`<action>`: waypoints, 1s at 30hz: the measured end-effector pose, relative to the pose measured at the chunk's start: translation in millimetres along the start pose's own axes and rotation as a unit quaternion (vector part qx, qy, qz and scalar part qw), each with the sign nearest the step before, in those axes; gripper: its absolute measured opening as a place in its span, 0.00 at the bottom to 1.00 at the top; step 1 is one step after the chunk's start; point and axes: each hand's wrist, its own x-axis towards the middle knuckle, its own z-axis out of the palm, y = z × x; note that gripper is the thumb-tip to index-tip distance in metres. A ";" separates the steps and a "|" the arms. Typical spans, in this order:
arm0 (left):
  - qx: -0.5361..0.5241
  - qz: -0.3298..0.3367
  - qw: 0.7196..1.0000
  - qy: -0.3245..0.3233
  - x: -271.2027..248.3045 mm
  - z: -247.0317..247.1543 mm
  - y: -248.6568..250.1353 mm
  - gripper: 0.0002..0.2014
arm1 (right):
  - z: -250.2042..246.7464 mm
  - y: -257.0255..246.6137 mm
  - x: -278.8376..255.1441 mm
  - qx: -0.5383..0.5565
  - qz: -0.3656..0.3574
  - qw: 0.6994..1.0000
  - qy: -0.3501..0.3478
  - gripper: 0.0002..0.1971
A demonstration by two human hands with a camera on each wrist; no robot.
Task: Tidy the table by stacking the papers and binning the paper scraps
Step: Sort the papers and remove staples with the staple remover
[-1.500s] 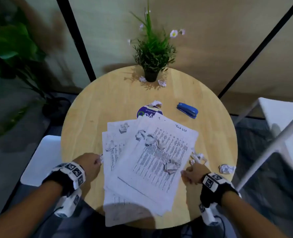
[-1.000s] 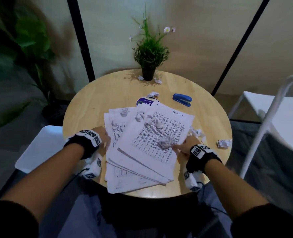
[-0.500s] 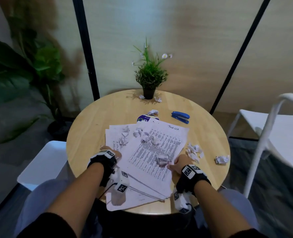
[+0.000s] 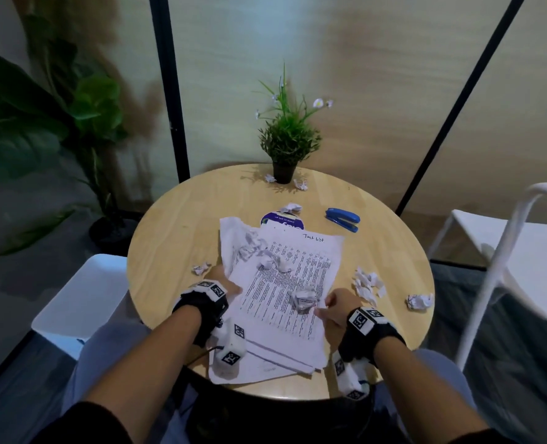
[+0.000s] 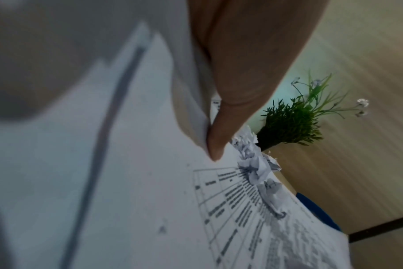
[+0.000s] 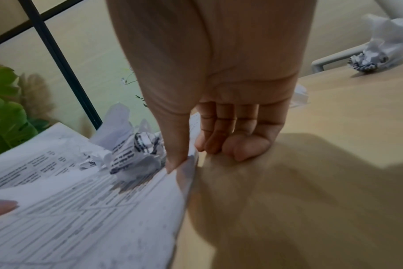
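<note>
A loose pile of printed papers point(image 4: 285, 283) lies on the round wooden table point(image 4: 176, 225), its near end past the table's front edge. My left hand point(image 4: 224, 282) grips the pile's left edge, thumb on top point(image 5: 215, 145). My right hand point(image 4: 330, 304) pinches the right edge between thumb and curled fingers point(image 6: 184, 156). Several crumpled paper scraps point(image 4: 304, 299) ride on the top sheet point(image 5: 260, 163) point(image 6: 131, 151). More scraps lie on the table at the left point(image 4: 200, 268), right point(image 4: 366, 282) point(image 4: 420, 301) and by the plant pot point(image 4: 300, 183).
A small potted plant point(image 4: 285, 145) stands at the table's far edge. A blue stapler point(image 4: 342, 219) and a round purple coaster point(image 4: 281, 221) lie beyond the papers. White chairs stand at the left point(image 4: 80, 299) and right point(image 4: 506, 251). No bin is in view.
Both hands have closed in on the pile's sides and gathered the spread sheets into a narrower stack. One scrap has dropped onto the table at the left. The head camera has pulled back.
</note>
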 end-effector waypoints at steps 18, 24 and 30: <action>-0.158 0.221 0.946 0.177 -24.2 -57.2 29.6 0.23 | -54.0 -34.5 12.3 0.107 0.004 0.991 0.076 0.27; -0.269 0.225 0.914 0.205 -10.7 -75.5 26.5 0.22 | -60.6 -52.5 32.1 0.247 -0.039 0.965 0.077 0.37; -0.324 0.231 0.903 0.165 -5.3 -92.9 31.6 0.22 | -91.8 -82.4 37.9 0.553 -0.148 0.816 0.078 0.52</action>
